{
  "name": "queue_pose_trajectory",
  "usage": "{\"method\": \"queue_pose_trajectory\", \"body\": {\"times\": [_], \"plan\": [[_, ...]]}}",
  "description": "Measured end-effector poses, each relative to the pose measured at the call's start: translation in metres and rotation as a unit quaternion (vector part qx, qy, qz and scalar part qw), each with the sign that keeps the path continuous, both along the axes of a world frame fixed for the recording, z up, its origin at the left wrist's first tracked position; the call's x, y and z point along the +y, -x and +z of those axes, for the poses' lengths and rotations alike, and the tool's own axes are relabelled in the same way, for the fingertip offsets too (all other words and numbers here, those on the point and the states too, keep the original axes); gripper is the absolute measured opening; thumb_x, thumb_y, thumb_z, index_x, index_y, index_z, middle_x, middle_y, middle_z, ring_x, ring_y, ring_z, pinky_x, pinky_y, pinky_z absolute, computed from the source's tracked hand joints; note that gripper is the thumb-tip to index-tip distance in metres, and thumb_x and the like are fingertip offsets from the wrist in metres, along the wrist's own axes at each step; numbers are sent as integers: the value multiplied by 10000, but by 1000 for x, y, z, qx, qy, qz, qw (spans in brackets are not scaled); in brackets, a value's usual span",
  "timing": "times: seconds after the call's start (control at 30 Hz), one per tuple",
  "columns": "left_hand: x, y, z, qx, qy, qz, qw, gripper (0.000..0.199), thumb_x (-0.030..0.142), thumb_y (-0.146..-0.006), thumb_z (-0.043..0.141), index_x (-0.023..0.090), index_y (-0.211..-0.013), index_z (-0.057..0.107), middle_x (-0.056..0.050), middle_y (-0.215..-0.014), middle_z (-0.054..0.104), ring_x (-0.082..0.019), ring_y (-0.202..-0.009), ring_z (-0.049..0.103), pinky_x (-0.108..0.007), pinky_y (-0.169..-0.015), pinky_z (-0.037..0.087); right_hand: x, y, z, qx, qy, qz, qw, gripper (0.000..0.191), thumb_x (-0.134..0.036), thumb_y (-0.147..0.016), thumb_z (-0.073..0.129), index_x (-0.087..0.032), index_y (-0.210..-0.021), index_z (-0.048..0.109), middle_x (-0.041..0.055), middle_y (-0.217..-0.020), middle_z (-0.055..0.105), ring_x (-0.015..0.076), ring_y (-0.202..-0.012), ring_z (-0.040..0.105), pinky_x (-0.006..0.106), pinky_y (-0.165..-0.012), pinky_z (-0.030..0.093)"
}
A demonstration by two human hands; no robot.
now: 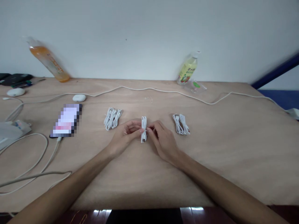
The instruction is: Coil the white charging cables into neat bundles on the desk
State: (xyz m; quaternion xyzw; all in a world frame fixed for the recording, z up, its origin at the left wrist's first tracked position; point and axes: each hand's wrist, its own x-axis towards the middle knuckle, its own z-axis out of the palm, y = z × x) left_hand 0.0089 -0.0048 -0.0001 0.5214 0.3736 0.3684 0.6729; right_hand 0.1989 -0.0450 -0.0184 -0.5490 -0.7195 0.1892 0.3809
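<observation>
A white USB cable (144, 122), folded into a narrow bundle, stands between my hands with its metal plug at the near end. My left hand (127, 134) is closed on it, thumb across the bundle's middle. Against the right side of the bundle, my right hand (162, 137) pinches with thumb and fingertips at the middle; whatever is between them is too small to make out. Left of my hands lies a pile of coiled white cables (112, 118). To the right is another group of coiled cables (181, 124). Small white tie pieces (148, 99) lie beyond my hands.
A phone (66, 120) with a plugged-in cord lies at left, near a white earbud case (79, 98). An orange drink bottle (49, 63) and a yellow-green bottle (187, 70) lean on the wall. A long white cord (149, 89) crosses the table's back.
</observation>
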Motion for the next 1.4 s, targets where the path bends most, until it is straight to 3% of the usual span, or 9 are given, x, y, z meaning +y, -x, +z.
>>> {"method": "queue_pose_trajectory", "body": {"times": [0.37,0.53,0.73,0.9,1.1,1.23,1.4], "plan": [[-1,0,1,-2,-35,-27,999,273,368,-887,860,180,-1060,761,-91,-1089,836,-244,-1031,774,-387,-992,561,2,-1,3,78,50,8,996,211,-319,-1064,522,-246,-869,557,19,-814,667,203,-727,583,330,-690,432],[-3,0,0,12,-51,-28,998,291,377,-898,849,170,-1074,744,-109,-1105,829,-254,-1035,773,-392,-962,570,5,-2,4,147,108,24,983,242,-371,-1025,564,-229,-834,600,3,-767,649,188,-708,568,315,-670,421],[-5,-1,0,6,-67,-27,997,258,345,-922,820,171,-1094,738,-105,-1136,829,-245,-1051,775,-379,-975,572,10,-5,5,220,154,43,962,260,-389,-968,621,-224,-768,606,-38,-656,530,144,-582,447,286,-557,373],[-3,0,-2,-4,-18,-3,1000,309,356,-888,866,172,-1114,764,-81,-1059,834,-240,-994,782,-377,-950,583,7,-2,7,232,124,42,964,296,-422,-1006,621,-231,-782,605,-30,-667,570,147,-603,494,279,-558,393],[-2,2,-1,-70,109,27,991,548,289,-823,928,168,-1322,738,-45,-942,830,-215,-891,783,-355,-882,610,1,0,9,243,109,51,962,232,-446,-1036,618,-233,-945,623,0,-801,663,162,-687,580,287,-621,449],[-1,2,1,-99,145,34,984,486,223,-814,932,149,-1270,779,-53,-919,831,-196,-864,771,-311,-832,614,0,0,7,253,106,67,959,167,-395,-1006,654,-239,-1060,631,-33,-769,587,159,-676,546,286,-612,418],[0,1,2,-111,167,37,979,397,167,-882,868,154,-1273,803,-76,-980,845,-180,-891,773,-284,-844,613,5,0,6,305,114,92,941,193,-421,-981,687,-245,-1037,630,-28,-784,589,159,-693,544,285,-624,434]]}}
